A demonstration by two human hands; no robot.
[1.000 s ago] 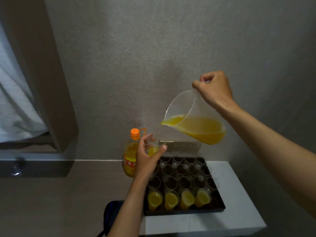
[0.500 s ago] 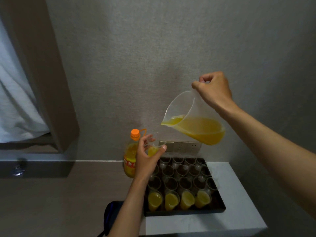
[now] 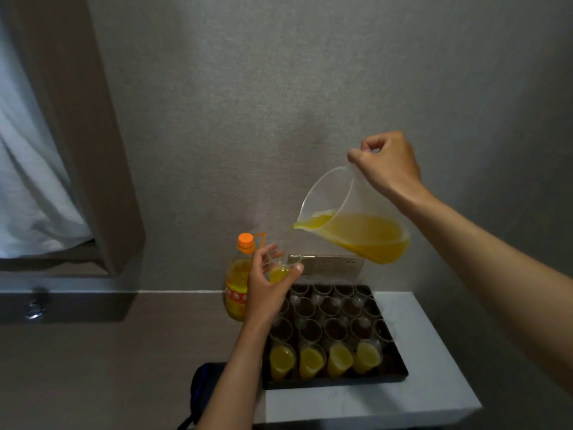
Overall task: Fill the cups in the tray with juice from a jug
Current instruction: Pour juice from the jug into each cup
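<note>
A white bench (image 3: 418, 395) at the lower right carries a dark tray (image 3: 400, 372) of clear cups; the four in the near row (image 3: 324, 360) hold juice, while those behind look unfilled. Above the tray's far right, the right hand (image 3: 387, 164) curls around the handle of a clear jug (image 3: 356, 225), tilted left with juice at its spout. An orange-capped bottle (image 3: 238, 280) stands just left of the tray. In front of it, the left hand (image 3: 266, 290) holds a small partly filled cup (image 3: 280, 271) raised below the spout.
</note>
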